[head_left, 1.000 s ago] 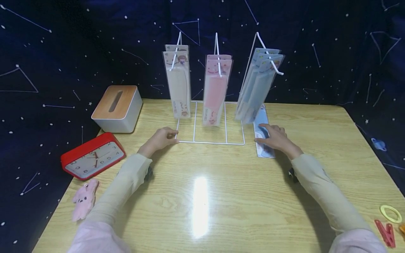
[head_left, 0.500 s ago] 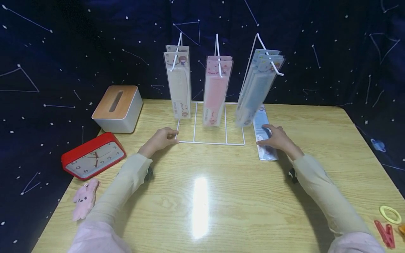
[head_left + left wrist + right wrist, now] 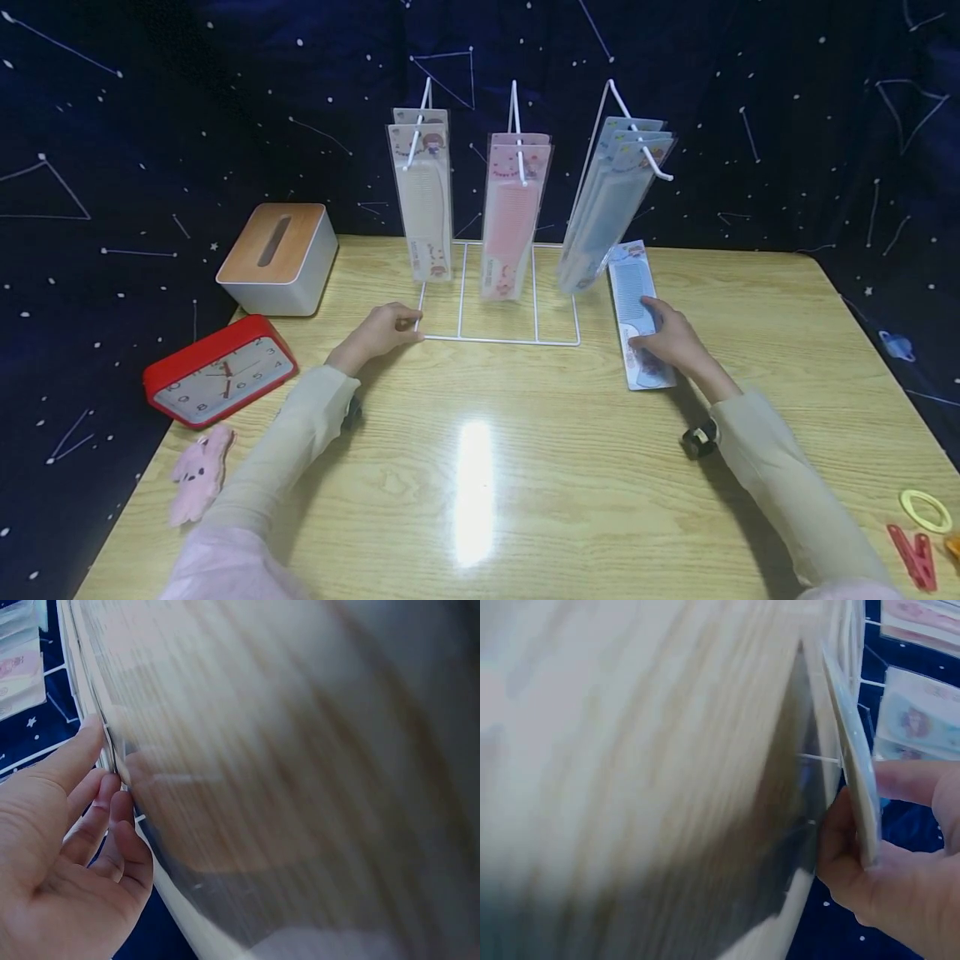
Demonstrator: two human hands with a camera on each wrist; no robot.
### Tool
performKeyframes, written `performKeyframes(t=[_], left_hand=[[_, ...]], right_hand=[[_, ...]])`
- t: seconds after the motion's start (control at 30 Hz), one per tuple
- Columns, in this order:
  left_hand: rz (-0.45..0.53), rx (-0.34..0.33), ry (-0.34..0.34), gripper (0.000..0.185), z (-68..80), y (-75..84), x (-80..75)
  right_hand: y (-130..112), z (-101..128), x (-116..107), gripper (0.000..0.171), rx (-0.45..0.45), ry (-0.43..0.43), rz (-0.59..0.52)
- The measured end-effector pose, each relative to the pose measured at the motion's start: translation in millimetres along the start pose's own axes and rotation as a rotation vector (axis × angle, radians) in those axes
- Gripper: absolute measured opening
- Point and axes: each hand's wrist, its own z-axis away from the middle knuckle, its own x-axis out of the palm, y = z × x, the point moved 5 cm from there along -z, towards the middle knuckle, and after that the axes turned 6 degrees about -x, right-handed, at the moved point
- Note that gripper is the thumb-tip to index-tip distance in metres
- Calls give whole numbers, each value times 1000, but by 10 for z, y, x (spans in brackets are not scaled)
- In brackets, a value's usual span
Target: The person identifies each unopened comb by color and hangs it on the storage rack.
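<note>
My left hand pinches the front left corner of a white wire display rack, thumb and fingertips on the wire. Packaged combs hang from its three hooks: cream combs at left, pink combs in the middle, blue combs at right. Just right of the rack, my right hand grips another packaged blue comb by its lower part. In the right wrist view this comb pack is seen edge-on, tilted up off the table, between thumb and fingers.
At the left stand a tissue box with a wooden lid, a red clock and a pink plush toy. Near the right edge lie a yellow ring and a red clip. A dark starry cloth hangs behind the table.
My right hand has drawn the loose blue comb pack rightward and toward me, away from under the hanging blue combs. My left hand has stayed at the rack's corner.
</note>
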Motion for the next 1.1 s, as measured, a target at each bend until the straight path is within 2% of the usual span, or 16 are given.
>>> performKeyframes(t=[0.13, 0.2, 0.4, 0.63, 0.8, 0.93, 1.1], left_hand=[[1, 0, -1, 50, 2, -6, -3], [4, 1, -1, 50, 2, -3, -1], [3, 8, 6, 50, 3, 1, -7], [-8, 9, 4, 50, -4, -3, 1], [-8, 2, 7, 50, -7, -25, 7], [-11, 12, 8, 50, -7, -23, 4], [-21, 17, 12, 50, -13, -12, -3]], right_hand=[[-26, 116, -114, 87, 45, 78, 3], [-67, 196, -192, 87, 38, 131, -16], [-286, 471, -412, 82, -80, 314, -92], [-568, 783, -545, 83, -196, 454, -170], [-822, 1017, -590, 83, -325, 558, -219], [-1007, 1175, -532, 87, -449, 571, -320], [-1086, 1279, -358, 87, -576, 500, -513]])
